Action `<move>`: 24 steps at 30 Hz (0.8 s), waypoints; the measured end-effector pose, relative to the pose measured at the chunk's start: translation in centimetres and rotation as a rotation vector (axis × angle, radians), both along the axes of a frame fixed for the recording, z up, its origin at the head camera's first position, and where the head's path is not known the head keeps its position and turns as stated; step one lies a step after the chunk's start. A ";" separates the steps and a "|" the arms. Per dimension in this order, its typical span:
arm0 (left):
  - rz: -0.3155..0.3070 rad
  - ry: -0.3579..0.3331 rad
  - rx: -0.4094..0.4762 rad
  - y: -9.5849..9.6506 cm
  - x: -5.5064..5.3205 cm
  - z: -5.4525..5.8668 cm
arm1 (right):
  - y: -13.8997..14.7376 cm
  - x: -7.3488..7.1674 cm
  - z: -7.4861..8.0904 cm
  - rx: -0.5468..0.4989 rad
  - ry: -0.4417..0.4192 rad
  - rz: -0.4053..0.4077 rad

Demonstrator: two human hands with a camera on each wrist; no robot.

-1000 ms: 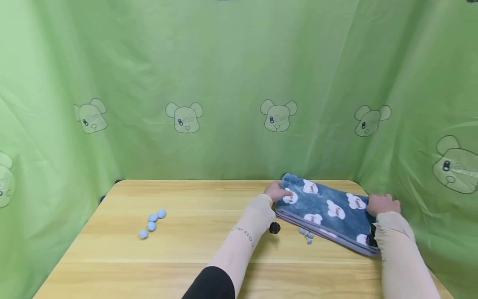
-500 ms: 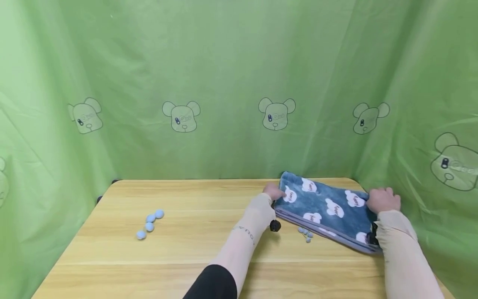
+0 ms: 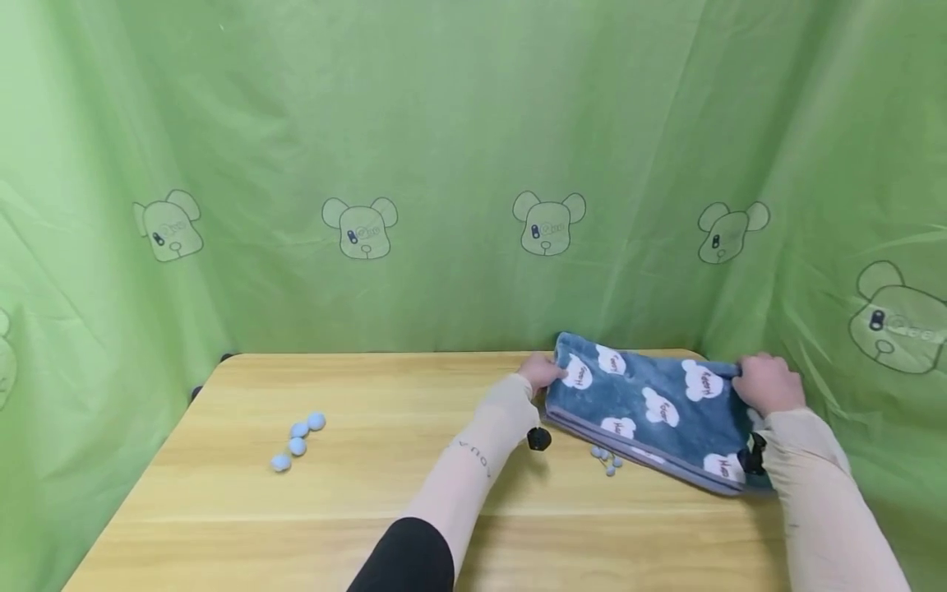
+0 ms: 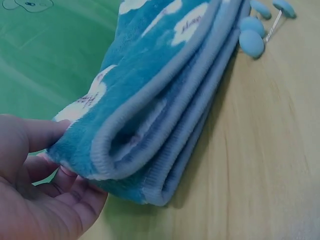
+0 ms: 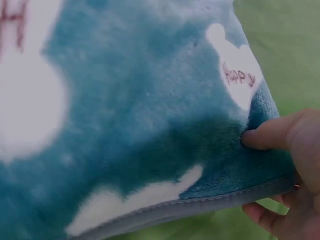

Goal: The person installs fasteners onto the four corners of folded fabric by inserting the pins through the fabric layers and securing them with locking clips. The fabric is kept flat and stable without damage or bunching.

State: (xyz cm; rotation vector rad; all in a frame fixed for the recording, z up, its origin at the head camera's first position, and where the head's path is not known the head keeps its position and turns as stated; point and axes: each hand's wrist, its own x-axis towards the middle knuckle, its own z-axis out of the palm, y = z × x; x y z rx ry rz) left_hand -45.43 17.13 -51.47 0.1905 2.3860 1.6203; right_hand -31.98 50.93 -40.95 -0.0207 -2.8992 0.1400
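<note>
A folded teal fleece blanket (image 3: 636,411) with white bear shapes and a grey bound edge spans the space between both hands at the table's right rear. My left hand (image 3: 540,372) pinches its left end, thumb on top and fingers beneath, as the left wrist view shows its stacked, folded layers (image 4: 150,130). At the opposite end my right hand (image 3: 771,385) grips the corner. In the right wrist view the thumb (image 5: 265,135) presses into the pile, with fingers under the grey edge. That right end is raised, with a shadow on the wood below it.
Several small blue round-headed pins (image 3: 608,460) lie close by the blanket's front edge. More blue round pieces (image 3: 297,446) sit on the left of the wooden table (image 3: 399,477). A green curtain (image 3: 459,279) with bear outlines surrounds the table's back and sides.
My right hand has moved slightly up and to the right, lifting the blanket's right end with it. My left hand keeps hold of the left end, slightly higher than before.
</note>
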 end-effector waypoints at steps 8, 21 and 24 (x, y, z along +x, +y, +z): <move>0.009 -0.075 -0.003 -1.9 4.3 6.6 | -0.2 0.5 2.6 -0.005 0.042 0.011; -0.040 -0.080 0.232 -6.3 5.3 10.0 | -2.3 0.1 5.9 -0.013 0.104 0.056; -0.058 -0.064 0.238 -7.7 5.2 10.8 | -3.2 0.0 6.6 -0.001 0.116 0.071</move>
